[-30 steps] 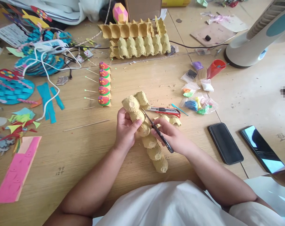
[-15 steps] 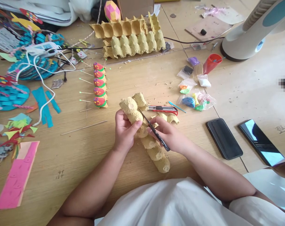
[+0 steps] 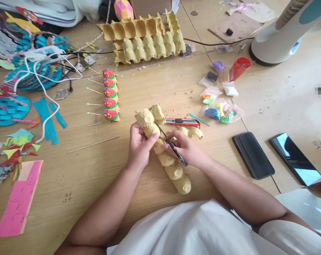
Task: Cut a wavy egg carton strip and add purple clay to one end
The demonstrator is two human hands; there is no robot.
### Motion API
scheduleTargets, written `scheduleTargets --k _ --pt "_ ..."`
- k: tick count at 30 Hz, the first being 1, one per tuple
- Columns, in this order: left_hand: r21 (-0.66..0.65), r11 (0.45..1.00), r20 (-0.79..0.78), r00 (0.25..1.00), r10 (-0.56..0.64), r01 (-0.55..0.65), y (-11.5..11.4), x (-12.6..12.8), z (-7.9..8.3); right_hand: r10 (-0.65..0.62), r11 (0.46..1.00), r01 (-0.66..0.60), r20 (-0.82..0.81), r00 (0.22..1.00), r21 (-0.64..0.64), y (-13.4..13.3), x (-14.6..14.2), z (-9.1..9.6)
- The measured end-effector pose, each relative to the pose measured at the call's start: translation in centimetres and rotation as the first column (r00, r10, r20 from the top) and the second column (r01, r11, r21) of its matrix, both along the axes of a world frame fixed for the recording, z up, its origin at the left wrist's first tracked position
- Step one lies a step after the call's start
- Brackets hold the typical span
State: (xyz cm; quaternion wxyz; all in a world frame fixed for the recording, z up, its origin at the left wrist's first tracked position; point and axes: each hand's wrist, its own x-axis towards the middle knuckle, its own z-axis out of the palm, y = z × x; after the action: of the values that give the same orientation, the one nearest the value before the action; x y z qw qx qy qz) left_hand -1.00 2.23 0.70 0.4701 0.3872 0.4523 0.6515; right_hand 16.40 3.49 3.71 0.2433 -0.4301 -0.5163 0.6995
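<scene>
My left hand (image 3: pixel 139 146) grips a strip of cream-coloured egg carton (image 3: pixel 173 171), its thumb pressed on top near the upper end. The bumpy cups run down toward my body. My right hand (image 3: pixel 183 146) is closed around what look like black scissors (image 3: pixel 173 146), seen edge-on, their narrow tip against the carton between two cups. Just beyond my right hand lies a red box cutter (image 3: pixel 183 122). A small cut carton piece (image 3: pixel 193 132) rests beside it, partly hidden by the fingers.
Painted caterpillar-like carton pieces (image 3: pixel 110 95) stand left of centre. Egg cartons (image 3: pixel 153 47) lie at the back. Bags of coloured clay (image 3: pixel 212 113), a red cup (image 3: pixel 240 69) and two phones (image 3: pixel 253 155) are on the right. Thin sticks (image 3: pixel 93 144) and paper scraps (image 3: pixel 19 141) lie left.
The scissors' handle end has shifted slightly up and left with my right hand. My left hand keeps its hold on the carton strip. The view has moved slightly.
</scene>
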Motion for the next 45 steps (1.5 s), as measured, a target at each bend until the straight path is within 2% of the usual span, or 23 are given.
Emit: scheduleTargets --k 10,26,30,38,45 --pt "-0.022 1.0 0.008 1.0 -0.006 0.007 0.2 0.1 -0.2 -0.019 0.982 0.003 0.081 0.996 0.191 -0.1 0.0 -1.1" --pt "-0.066 0.998 0.042 0.999 0.018 -0.015 0.6 -0.1 -0.4 -0.036 0.961 -0.001 0.13 0.991 0.276 0.4 -0.2 -2.0" --pt "-0.068 0.998 0.044 0.999 0.012 -0.009 0.5 -0.2 -0.4 -0.034 0.968 0.003 0.116 0.993 0.253 0.3 -0.1 -1.9" --pt "-0.022 1.0 0.09 0.996 -0.019 0.021 0.2 -0.5 -0.2 0.025 0.995 -0.025 0.006 1.0 0.093 0.2 0.4 -0.7" --pt "0.005 0.999 0.158 0.986 -0.051 0.051 0.2 -0.4 0.2 0.022 0.997 -0.02 -0.029 0.999 0.069 -0.1 0.4 -0.2"
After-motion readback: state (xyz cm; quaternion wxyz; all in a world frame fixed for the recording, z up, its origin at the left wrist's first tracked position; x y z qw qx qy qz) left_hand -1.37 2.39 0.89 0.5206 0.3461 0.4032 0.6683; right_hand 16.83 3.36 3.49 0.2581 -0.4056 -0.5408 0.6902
